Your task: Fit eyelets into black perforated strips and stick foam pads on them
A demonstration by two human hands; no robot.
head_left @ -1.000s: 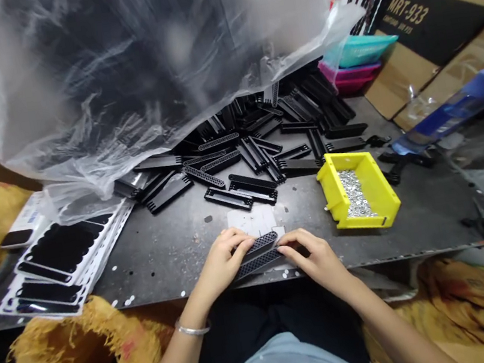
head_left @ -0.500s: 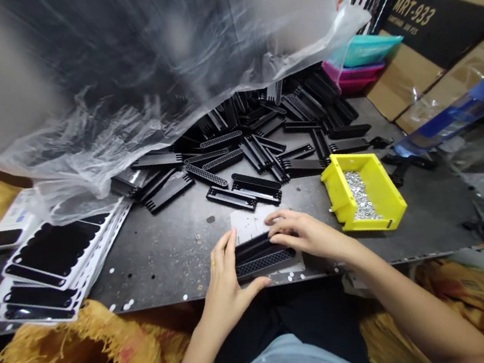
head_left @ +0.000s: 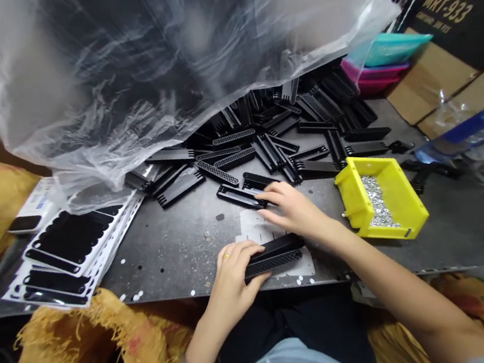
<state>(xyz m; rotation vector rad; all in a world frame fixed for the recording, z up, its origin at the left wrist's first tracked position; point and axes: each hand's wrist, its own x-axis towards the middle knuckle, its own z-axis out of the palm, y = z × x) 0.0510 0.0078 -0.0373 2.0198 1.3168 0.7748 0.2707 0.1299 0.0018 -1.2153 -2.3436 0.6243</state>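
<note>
My left hand (head_left: pixel 233 274) is closed around the left end of a long black plastic piece with a cross-hatched face (head_left: pixel 275 263), near the table's front edge. Against its far side lies another long black piece (head_left: pixel 279 245), also at my left fingers. Both rest over a white sheet (head_left: pixel 252 223). Farther back, my right hand (head_left: pixel 294 207) reaches over black channel-shaped pieces, thumb and fingers apart. Its fingertips are at the right end of the nearest channel piece (head_left: pixel 237 196); whether they press on it I cannot tell. Another black piece (head_left: pixel 260 179) lies just behind, partly hidden by this hand.
A pile of similar black pieces (head_left: pixel 273 146) spreads across the back under a large clear plastic bag (head_left: pixel 185 44). To the right stands a yellow bin (head_left: pixel 403 206) of small metal parts (head_left: pixel 378 200). Sheets of black stickers (head_left: pixel 69 243) lie at left. Cardboard boxes (head_left: pixel 445 54) are at back right.
My right hand has left the black pieces at the front and moved away from me to the channel pieces. My left hand has closed around the front pieces. The view has shifted slightly.
</note>
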